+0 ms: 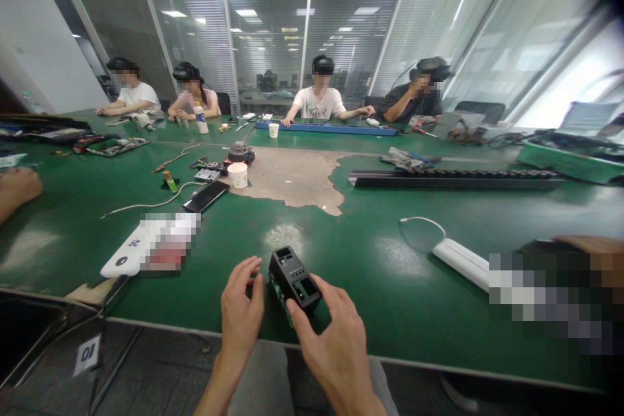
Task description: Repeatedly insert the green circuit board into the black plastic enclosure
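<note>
A black rectangular housing (294,278) with cut-out openings stands tilted near the front edge of the green table (375,234). A green circuit board (279,296) shows along its left side. My right hand (336,331) grips the housing's near end between thumb and fingers. Just left of the housing is my left hand (241,309), its fingers curved and apart from the thumb, with nothing held. A narrow gap separates it from the housing.
Left are a white power bank (127,253), a black phone (207,197) and a paper cup (238,175). A white power strip (463,263) lies right; behind it is a long black rail (453,180). Several people sit across the table. Another person's hand (22,188) rests far left.
</note>
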Tool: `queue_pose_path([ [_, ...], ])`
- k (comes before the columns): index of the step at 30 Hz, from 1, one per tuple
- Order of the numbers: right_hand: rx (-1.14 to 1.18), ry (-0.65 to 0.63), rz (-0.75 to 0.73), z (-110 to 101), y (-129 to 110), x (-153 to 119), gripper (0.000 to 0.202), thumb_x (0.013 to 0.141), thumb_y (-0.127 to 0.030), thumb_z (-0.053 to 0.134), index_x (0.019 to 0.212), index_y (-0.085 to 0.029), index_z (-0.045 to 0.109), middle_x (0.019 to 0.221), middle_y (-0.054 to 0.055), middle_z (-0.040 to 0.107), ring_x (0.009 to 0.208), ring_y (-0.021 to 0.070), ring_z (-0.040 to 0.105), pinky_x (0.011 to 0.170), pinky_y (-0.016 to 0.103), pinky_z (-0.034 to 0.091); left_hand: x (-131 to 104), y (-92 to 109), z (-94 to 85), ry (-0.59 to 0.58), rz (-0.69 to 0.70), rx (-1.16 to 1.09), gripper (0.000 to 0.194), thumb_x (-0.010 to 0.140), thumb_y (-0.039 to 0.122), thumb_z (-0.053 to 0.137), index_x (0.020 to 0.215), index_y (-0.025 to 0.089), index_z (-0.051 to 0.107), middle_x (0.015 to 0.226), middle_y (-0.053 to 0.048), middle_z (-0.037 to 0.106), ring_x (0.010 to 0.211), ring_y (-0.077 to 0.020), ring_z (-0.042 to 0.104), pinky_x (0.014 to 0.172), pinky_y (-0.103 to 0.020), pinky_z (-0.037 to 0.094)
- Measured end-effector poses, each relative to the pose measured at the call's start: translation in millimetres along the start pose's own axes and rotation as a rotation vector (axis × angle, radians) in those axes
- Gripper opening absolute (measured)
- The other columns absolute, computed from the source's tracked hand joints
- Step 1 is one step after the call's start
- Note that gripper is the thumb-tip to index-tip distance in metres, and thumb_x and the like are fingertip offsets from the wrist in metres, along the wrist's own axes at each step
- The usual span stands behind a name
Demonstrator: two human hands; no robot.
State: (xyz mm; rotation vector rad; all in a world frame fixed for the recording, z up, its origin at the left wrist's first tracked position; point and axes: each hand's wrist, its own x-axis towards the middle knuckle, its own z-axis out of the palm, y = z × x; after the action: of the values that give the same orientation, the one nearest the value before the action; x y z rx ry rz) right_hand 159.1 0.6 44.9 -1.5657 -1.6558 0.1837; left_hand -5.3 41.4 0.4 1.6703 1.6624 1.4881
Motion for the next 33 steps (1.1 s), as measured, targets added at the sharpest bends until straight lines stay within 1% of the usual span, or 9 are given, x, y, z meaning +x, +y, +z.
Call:
queue_pose_path([
  [5,-0.044,-0.001,-0.035,4.7,0.0,-4.7,0.040,0.083,-0.039,0.063,0.118,-0.020,0.058,0.107,0.009,0.068,0.099,0.0264,0.061,0.088,0.045,0.050,0.2,0.2,-2.0,-0.017,0.006,0.007,0.027,0.093,0.029,0.050,0.111,0.021,0.068,0.125,-0.009,0.062,0.109,-0.0215,0.062,0.087,-0.034,0.056],
  [10,-0.100,-0.013,-0.060,2.4,-3.1,-4.9,0.043,0.083,-0.040,0.063,0.120,-0.020,0.057,0.106,0.009,0.068,0.099,0.0266,0.061,0.087,0.044,0.049,1.2,-2.4,-3.3,-0.008,0.022,0.019,0.030,0.093,0.023,0.044,0.111,0.022,0.068,0.122,-0.008,0.064,0.116,-0.0223,0.059,0.101,-0.042,0.049],
  [12,-0.112,-0.012,-0.081,3.9,-5.0,-4.2,0.043,0.082,-0.040,0.063,0.120,-0.019,0.057,0.106,0.009,0.068,0.099,0.0270,0.061,0.087,0.044,0.049,1.4,-3.1,-3.6,-0.009,0.008,0.004,0.033,0.093,0.020,0.041,0.112,0.022,0.067,0.123,-0.008,0.064,0.116,-0.0217,0.060,0.103,-0.043,0.047],
  [16,-0.151,-0.019,-0.112,9.4,-3.8,-6.3,0.043,0.082,-0.039,0.063,0.120,-0.019,0.057,0.105,0.010,0.069,0.098,0.0280,0.061,0.086,0.045,0.049,0.9,-2.7,-4.1,-0.010,-0.010,-0.003,0.035,0.092,0.018,0.040,0.115,0.023,0.065,0.125,-0.007,0.063,0.116,-0.0217,0.060,0.104,-0.043,0.047],
  [23,-0.175,-0.058,-0.106,17.4,10.2,-17.0,0.045,0.081,-0.036,0.064,0.122,-0.019,0.056,0.106,0.011,0.069,0.098,0.0288,0.062,0.085,0.046,0.050,2.1,-3.3,-1.8,-0.003,0.013,0.037,0.036,0.091,0.017,0.041,0.116,0.023,0.065,0.126,-0.007,0.062,0.117,-0.0223,0.059,0.104,-0.043,0.047],
  [26,-0.145,-0.055,-0.084,19.0,11.2,-18.0,0.057,0.079,-0.042,0.069,0.127,-0.016,0.052,0.113,0.013,0.066,0.104,0.0305,0.059,0.088,0.047,0.050,2.9,-4.9,-1.5,-0.025,0.015,0.051,0.032,0.091,0.021,0.045,0.117,0.022,0.065,0.128,-0.009,0.060,0.121,-0.0241,0.056,0.102,-0.044,0.048],
  [28,-0.116,-0.043,-0.072,20.5,11.4,-17.6,0.063,0.078,-0.046,0.070,0.129,-0.015,0.050,0.115,0.014,0.065,0.106,0.0313,0.058,0.088,0.048,0.050,2.3,-3.7,-3.1,-0.069,0.000,0.057,0.032,0.091,0.023,0.048,0.119,0.022,0.064,0.130,-0.010,0.057,0.118,-0.0244,0.058,0.097,-0.043,0.052],
  [31,-0.072,-0.048,-0.068,24.2,13.1,-17.2,0.049,0.081,-0.042,0.067,0.122,-0.018,0.053,0.110,0.012,0.066,0.102,0.0292,0.058,0.086,0.046,0.050,0.0,2.9,-6.3,-0.155,-0.019,0.074,0.032,0.090,0.024,0.049,0.119,0.022,0.063,0.129,-0.011,0.057,0.104,-0.0223,0.064,0.087,-0.039,0.057],
  [33,-0.054,-0.039,-0.060,26.5,15.1,-17.5,0.039,0.083,-0.039,0.065,0.115,-0.020,0.055,0.106,0.010,0.066,0.099,0.0277,0.058,0.085,0.045,0.050,-1.2,8.1,-6.7,-0.156,0.017,0.127,0.032,0.090,0.024,0.049,0.119,0.023,0.063,0.126,-0.010,0.059,0.108,-0.0237,0.062,0.089,-0.040,0.056],
])
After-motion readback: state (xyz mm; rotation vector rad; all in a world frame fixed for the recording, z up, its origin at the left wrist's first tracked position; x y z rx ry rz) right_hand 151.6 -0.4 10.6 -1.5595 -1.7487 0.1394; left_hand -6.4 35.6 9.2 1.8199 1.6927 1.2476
